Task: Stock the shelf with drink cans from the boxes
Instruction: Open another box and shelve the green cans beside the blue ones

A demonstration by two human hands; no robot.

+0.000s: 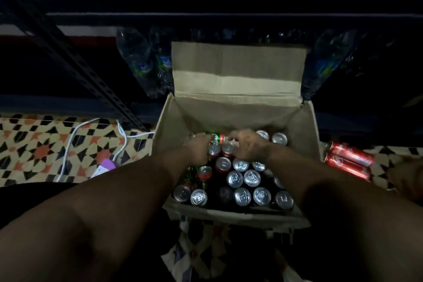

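Dim light, view down into the work area. Far left: white cable (75, 142) looped on the patterned tile floor (34, 144), ending by a small purple-and-white plug (104, 167); a slotted dark shelf upright (75, 62) slants down to the floor behind it. My left hand (198, 147) is inside the open cardboard box (238, 80), fingers curled round the left end of a red-and-green can (217, 138) lying on its side across the upright cans (242, 178). My right hand (248, 146) has fingers bent over the same can's right end and the tops beneath; whether it truly grips, I cannot tell. Box: back flap raised, side walls close to both wrists, near edge low and open toward me; a few dark gaps between can tops. Water bottles (146, 62) flank the flap against the shelf (206, 0). Right of the box, red cans (350, 158) lie on the floor, just beside its wall.
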